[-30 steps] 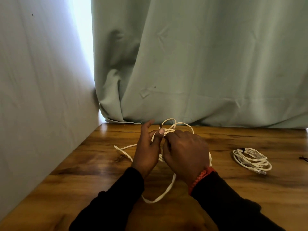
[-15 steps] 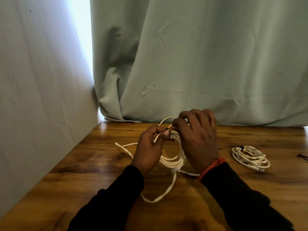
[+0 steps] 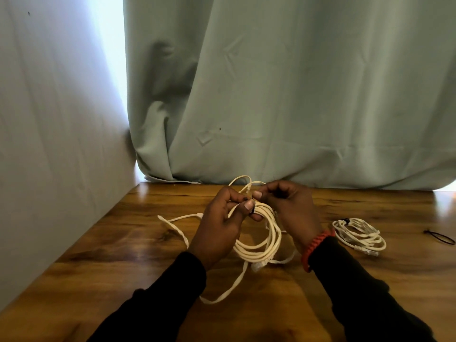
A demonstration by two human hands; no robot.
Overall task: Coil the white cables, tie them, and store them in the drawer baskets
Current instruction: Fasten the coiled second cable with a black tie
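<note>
Both hands are raised slightly above the wooden surface [image 3: 123,243], near its centre, and meet at the top of a coiled white cable [image 3: 261,243]. The left hand [image 3: 222,225] grips the top of the coil: its thumb lies across the front of the bundled loops and its fingers curl behind them. The right hand [image 3: 288,206] is closed in a pinch, thumb and fingers together, directly against the left fingertips at the same point on the coil. A small dark item is visible where the two hands meet; what it is cannot be told.

The coil hangs below and between the hands, its lower loops lying between the two wrists. A connector [image 3: 259,264] sits at the bottom of the coil. Loose flat lengths of cable [image 3: 172,227] trail out to the left and down toward the near edge of the surface.

A second coiled cable [image 3: 359,234], already tied, lies on the surface to the right of the right wrist, apart from it. A dark tie [image 3: 439,237] lies farther right. A red bracelet [image 3: 314,246] encircles the right wrist. A pale green curtain [image 3: 296,95] hangs behind the surface.
</note>
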